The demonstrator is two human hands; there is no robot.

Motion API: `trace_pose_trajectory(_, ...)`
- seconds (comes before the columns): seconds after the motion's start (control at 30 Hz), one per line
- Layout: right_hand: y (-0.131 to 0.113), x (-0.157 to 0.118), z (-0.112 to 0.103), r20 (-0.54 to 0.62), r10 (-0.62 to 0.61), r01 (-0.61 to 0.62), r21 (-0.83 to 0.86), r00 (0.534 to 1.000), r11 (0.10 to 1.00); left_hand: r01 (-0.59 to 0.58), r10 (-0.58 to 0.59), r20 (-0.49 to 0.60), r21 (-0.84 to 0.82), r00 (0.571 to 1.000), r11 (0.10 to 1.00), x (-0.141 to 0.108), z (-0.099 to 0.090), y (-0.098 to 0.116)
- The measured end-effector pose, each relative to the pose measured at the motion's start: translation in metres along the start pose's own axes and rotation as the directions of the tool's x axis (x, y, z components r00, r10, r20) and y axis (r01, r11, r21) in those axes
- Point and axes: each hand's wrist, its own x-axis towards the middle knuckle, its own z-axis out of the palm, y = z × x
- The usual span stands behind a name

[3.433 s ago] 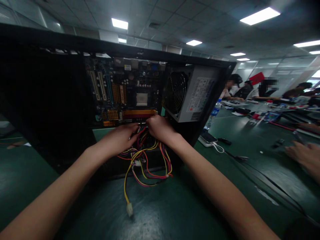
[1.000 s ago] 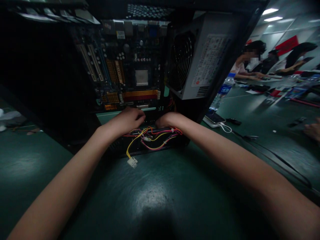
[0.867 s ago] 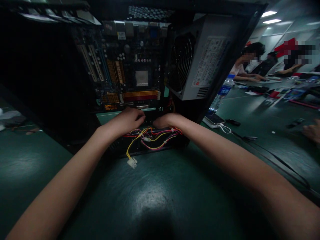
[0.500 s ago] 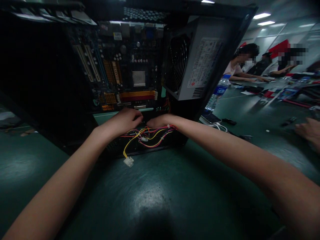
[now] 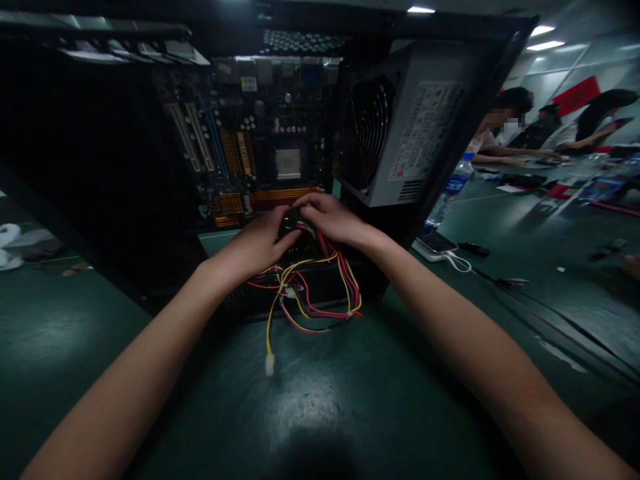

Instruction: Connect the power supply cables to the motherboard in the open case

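Note:
An open computer case [image 5: 505, 50] stands in front of me, with a motherboard [image 5: 273, 113] inside and a grey power supply [image 5: 433, 127] at its upper right. My right hand [image 5: 334, 217] is closed around a bundle of power-supply cables [image 5: 326, 245] below the memory slots [image 5: 285, 196]. Close beside it, my left hand [image 5: 255, 243] curls its thumb and fingers about the dark part of the same bundle; its fingertips are partly hidden. Yellow, red and black wires loop down over the case's lower edge. A white plug [image 5: 270, 364] dangles from the yellow wires.
On the green table [image 5: 230, 413], right of the case, are a water bottle [image 5: 453, 190], a phone [image 5: 434, 241] with a white cable [image 5: 459, 262], and thin dark cords [image 5: 565, 313]. People [image 5: 495, 133] sit at the far right. White objects [image 5: 10, 237] lie at the left.
My right hand has risen out of the case's lower part with the cables, whose loops now hang lower and farther forward. My left hand has moved slightly right. The view has shifted a little.

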Motion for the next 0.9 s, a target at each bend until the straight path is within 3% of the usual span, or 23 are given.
trace_pose_trajectory(0.17,-0.006,-0.002,-0.002,0.015,-0.159,0.152,0.217,0.987,0.964,-0.051,0.051,-0.041,0.018,0.998,0.999,0.000,-0.005,0.006)
trace_pose_trajectory(0.33,-0.013,-0.009,-0.001,0.051,-0.166,0.147,0.269,0.985,0.952,0.009,0.006,-0.138,0.108,0.990,0.994,-0.001,-0.009,0.011)
trace_pose_trajectory(0.5,-0.011,-0.007,0.002,0.087,-0.248,0.220,0.252,0.965,0.942,0.037,-0.007,-0.226,0.129,0.974,0.991,-0.001,-0.012,0.014)
trace_pose_trajectory(0.7,-0.014,-0.010,0.003,0.076,-0.242,0.222,0.213,0.967,0.951,-0.034,0.055,-0.230,0.094,0.972,0.995,0.000,-0.012,0.012)
trace_pose_trajectory(0.9,-0.021,-0.014,-0.001,-0.008,-0.233,0.233,0.113,0.972,0.966,0.036,-0.035,-0.117,0.011,0.993,0.999,0.000,-0.013,0.013)
